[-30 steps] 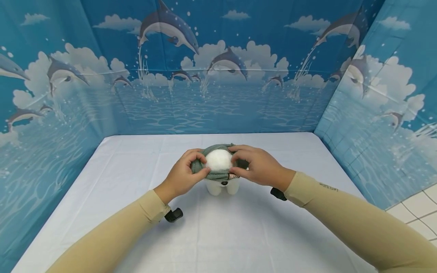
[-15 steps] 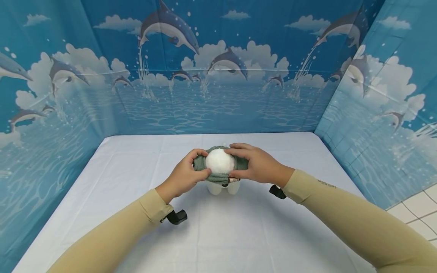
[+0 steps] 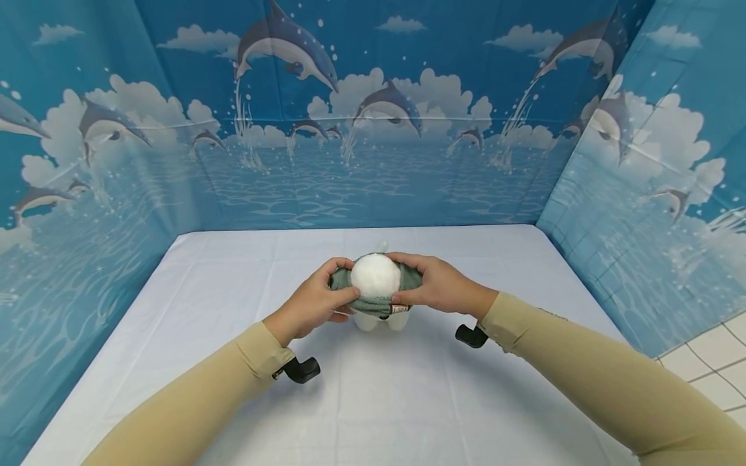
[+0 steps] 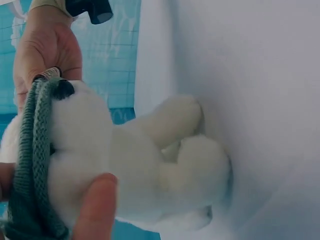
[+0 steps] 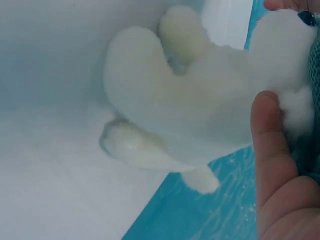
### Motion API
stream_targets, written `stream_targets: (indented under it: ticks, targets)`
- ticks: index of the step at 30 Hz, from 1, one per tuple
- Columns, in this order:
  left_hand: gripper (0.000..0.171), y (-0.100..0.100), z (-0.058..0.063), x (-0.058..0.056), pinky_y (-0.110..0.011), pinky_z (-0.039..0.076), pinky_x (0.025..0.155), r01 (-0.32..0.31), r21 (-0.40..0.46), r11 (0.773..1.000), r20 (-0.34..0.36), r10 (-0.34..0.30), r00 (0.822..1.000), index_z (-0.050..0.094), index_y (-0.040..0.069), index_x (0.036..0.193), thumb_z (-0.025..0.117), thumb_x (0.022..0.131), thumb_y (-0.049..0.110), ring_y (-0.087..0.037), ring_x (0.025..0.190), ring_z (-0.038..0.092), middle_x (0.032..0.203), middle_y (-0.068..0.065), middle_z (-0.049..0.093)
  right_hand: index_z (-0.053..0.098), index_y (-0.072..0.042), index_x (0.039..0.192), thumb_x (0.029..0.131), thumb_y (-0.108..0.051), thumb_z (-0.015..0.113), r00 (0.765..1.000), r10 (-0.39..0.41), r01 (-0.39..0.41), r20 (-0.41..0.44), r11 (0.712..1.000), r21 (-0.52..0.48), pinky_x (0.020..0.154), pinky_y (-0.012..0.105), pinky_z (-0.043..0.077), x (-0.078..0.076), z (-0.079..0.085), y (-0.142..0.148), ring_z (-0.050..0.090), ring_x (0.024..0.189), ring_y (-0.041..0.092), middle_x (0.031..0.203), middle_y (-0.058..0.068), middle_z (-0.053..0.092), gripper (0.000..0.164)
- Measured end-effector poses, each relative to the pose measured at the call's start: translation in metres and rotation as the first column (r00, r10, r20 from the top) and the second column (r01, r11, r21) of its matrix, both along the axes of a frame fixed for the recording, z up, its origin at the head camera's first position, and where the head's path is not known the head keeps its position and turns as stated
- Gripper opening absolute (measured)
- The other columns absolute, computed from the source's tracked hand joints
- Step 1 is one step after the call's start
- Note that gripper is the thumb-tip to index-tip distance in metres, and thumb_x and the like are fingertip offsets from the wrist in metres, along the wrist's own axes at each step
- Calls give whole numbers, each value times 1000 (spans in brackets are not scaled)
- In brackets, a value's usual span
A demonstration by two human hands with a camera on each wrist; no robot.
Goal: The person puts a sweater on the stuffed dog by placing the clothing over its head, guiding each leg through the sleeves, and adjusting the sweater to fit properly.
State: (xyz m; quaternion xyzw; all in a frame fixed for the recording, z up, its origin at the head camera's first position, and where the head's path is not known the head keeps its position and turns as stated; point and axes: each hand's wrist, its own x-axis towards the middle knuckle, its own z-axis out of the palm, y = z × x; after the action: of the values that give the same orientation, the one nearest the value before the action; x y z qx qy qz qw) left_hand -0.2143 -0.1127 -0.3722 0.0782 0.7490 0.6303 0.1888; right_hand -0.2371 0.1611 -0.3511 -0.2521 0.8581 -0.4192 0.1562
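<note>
No txt legible for sure. Small label (image 3: 399, 309) on near brim of green knit hat (image 3: 373, 306), right of ctr: pale patch w/ dark end, has marks, prob. lettering, too small/blurry to read. Same label in L wrist view, far end of brim, seen at steep angle, only stripes, unreadable. R sleeve (image 3: 583, 362), far edge a bit past cuff: thin dark print (image 3: 552, 313), nearly edge-on, can't make out chars.

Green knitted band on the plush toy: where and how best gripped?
Likely both sides of the knitted band, left hand and right hand from opposite sides: it rings the plush toy at the head and bulges out beside the white crown.
</note>
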Motion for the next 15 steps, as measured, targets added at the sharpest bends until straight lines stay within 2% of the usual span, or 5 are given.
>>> stream_targets:
  ticks: [2,7,15]
  targets:
    - [52,0,1,0,-55,59,98,4,18,1000,18,-4,1000,45,22,149,68,103,13,-39,121,64,152,-20,46,38,-20,164,94,-25,83,999,-6,7,31,1000,-18,100,45,59,0,0,1,52,143,38,165,15,42,84]
    - [54,0,0,-1,-48,59,100,5,72,997,0,-5,1000,45,16,147,69,99,4,-38,136,56,156,-18,43,37,-19,165,93,-21,84,995,-14,20,103,998,-56,100,45,59,-1,-1,1,48,145,40,167,16,38,86]
    - [62,-2,-2,-3,-51,57,105,-17,135,991,7,16,1000,46,15,145,69,92,-7,-41,143,47,161,-17,33,37,-20,164,92,-13,83,986,-43,61,161,993,-104,103,50,57,0,-2,-1,44,148,43,169,16,33,86]
